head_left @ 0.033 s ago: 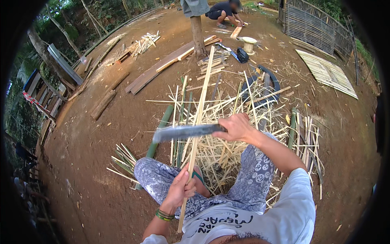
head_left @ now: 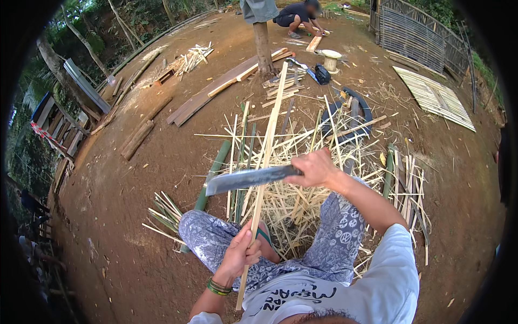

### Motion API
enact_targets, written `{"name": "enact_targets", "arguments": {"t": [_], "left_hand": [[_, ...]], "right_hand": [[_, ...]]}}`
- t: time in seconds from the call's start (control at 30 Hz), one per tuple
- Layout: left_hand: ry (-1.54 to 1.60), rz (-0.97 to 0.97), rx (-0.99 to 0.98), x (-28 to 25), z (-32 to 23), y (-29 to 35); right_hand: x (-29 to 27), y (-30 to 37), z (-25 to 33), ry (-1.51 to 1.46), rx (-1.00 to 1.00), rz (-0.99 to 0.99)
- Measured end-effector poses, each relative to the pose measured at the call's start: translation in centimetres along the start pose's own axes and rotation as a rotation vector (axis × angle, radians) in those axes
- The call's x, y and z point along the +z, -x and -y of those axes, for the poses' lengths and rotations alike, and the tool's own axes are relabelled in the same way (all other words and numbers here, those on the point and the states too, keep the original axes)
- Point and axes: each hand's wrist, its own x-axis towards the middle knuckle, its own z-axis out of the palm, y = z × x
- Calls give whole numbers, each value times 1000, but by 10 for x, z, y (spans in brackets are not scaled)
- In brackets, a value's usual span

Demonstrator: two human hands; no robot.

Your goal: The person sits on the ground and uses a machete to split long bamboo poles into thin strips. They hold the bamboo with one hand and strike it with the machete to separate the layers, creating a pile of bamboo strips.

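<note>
My left hand (head_left: 240, 251) is closed round the lower part of a long, pale bamboo strip (head_left: 268, 141), which slants up and away from my lap. In my right hand (head_left: 313, 168) is the handle of a machete (head_left: 251, 179). Its broad grey blade points left and crosses over the strip above my left hand; whether the edge touches the strip I cannot tell. Beneath the blade, between my bent legs, lies a heap of thin bamboo slivers and shavings (head_left: 294, 202). A green bamboo pole (head_left: 217, 164) rests beside my left knee.
Split strips (head_left: 164, 213) lie left of my knee, more (head_left: 407, 186) at the right. A black tyre (head_left: 362, 121) sits beyond the heap. Farther off are planks (head_left: 205, 97), a tree trunk (head_left: 264, 48), a bamboo panel (head_left: 436, 97) and a crouching person (head_left: 297, 16) handling a board.
The machete's tip has dipped slightly, and the blade, blurred before, now looks sharper. Both hands keep their holds, and the strip has hardly moved.
</note>
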Motion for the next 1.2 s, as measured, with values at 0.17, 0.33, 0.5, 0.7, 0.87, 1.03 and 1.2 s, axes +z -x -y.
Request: {"name": "enact_targets", "arguments": {"t": [0.17, 0.33, 0.5, 0.7, 0.87, 1.03, 1.2], "left_hand": [[-7, 9, -68, -5, 9, 13], [60, -10, -86, -2, 0, 11], [155, 29, -185, -8, 7, 17], [338, 100, -223, -17, 2, 4], [321, 149, -195, -21, 6, 11], [269, 130, -203, -22, 10, 15], [277, 119, -229, -24, 12, 18]], "right_hand": [[-24, -12, -36, -136, 298, -51], [-7, 17, -6, 190, -176, 105], [-24, 5, -46, -101, 250, -20], [-9, 41, 35, 176, -184, 134], [-10, 20, -16, 67, 11, 9], [-6, 24, -13, 109, -60, 61], [-11, 16, -31, -30, 152, 86]]}}
